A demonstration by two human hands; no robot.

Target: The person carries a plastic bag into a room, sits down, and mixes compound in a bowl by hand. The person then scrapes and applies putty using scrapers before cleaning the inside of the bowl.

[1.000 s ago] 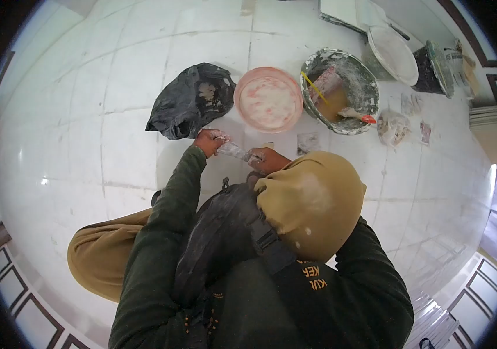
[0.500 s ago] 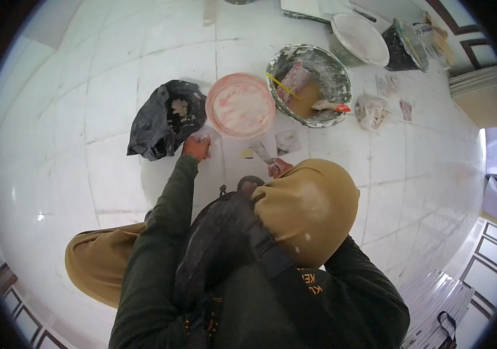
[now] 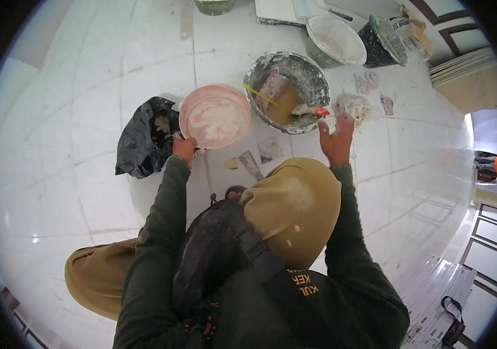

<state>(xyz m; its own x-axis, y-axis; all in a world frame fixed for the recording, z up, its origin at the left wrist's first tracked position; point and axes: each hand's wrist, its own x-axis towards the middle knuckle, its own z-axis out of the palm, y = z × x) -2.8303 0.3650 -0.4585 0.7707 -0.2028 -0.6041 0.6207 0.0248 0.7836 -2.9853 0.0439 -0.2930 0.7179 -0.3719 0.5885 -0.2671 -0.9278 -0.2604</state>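
My left hand (image 3: 184, 149) is closed on the lower left rim of a round pink basin (image 3: 215, 116), which has white powdery residue spread over its inside. Against the basin's left side sits a crumpled black plastic bag (image 3: 144, 139) with pale clumps in its mouth. My right hand (image 3: 337, 138) is open, fingers apart, beside the right rim of a plaster-smeared bucket (image 3: 287, 119). Murky brownish water, a yellow strip and a red-handled tool (image 3: 321, 111) show in that bucket; the tool's kind is unclear. A flat scraper (image 3: 251, 164) lies on the floor before my knee.
Beside the scraper are a dusty square sheet (image 3: 270, 150) and a small yellowish piece (image 3: 231, 163). A crumpled clear plastic bag (image 3: 355, 109) lies right of the bucket. Farther back stand a whitish tub (image 3: 335, 41) and a dark bucket (image 3: 383, 41). Stacked panels (image 3: 469, 78) lean at right.
My right hand has let go of the scraper and moved right, to the bucket's edge. My left hand has gone from beside the black bag to the basin's rim. The view has shifted.
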